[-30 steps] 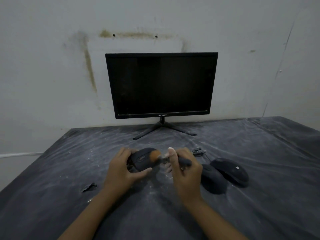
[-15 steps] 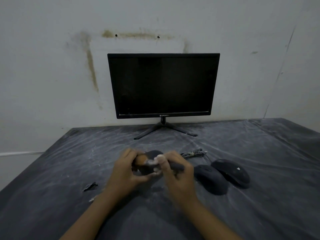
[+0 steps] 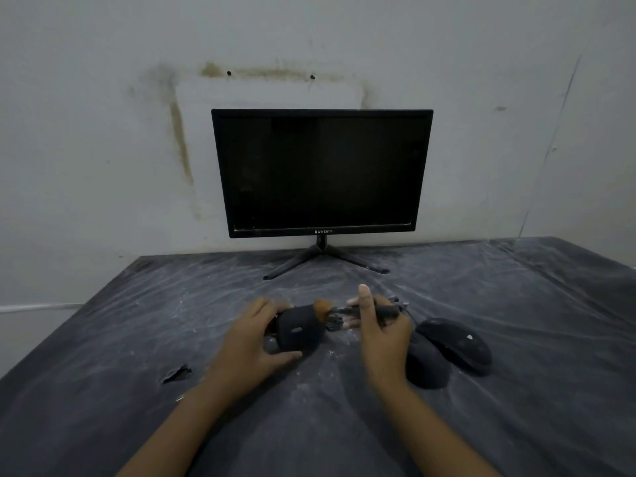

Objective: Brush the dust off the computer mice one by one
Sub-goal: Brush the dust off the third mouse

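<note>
My left hand [image 3: 253, 342] grips a black computer mouse [image 3: 298, 330] just above the table, its underside turned toward me. My right hand [image 3: 380, 333] holds a small brush [image 3: 344, 309] by its dark handle. The brush's orange-brown bristle tuft rests on the mouse's upper right edge. Two more black mice lie on the table to the right: one [image 3: 426, 368] partly hidden behind my right wrist, the other [image 3: 456, 344] beside it with a small white mark on top.
A black monitor [image 3: 321, 172] on a tripod stand sits at the back against the wall. The table [image 3: 516, 407] is covered in dusty, wrinkled plastic sheet. A coiled cable [image 3: 399, 301] lies behind my right hand. A small tear [image 3: 177, 373] shows in the sheet at left.
The brush has swept from the mouse's left side back to its right edge. My right hand moved right and its thumb lifted. The mouse tilted in my left hand.
</note>
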